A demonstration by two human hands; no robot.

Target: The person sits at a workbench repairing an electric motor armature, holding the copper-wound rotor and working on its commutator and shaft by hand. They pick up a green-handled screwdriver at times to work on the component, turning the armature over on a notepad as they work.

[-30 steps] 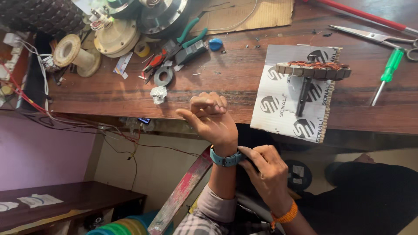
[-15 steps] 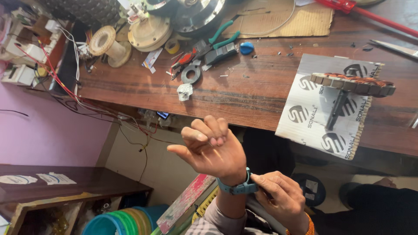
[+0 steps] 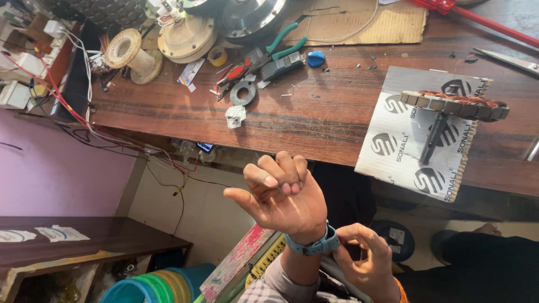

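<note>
Left hand raised, fingers loosely curled, holding nothing; right hand pinching blue wristband just beside it, band wrapped around left wrist.

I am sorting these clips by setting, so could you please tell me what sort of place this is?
Probably an electrical motor repair workshop: a wooden workbench holds a copper-wound stator, green-handled pliers and motor housings.
</note>
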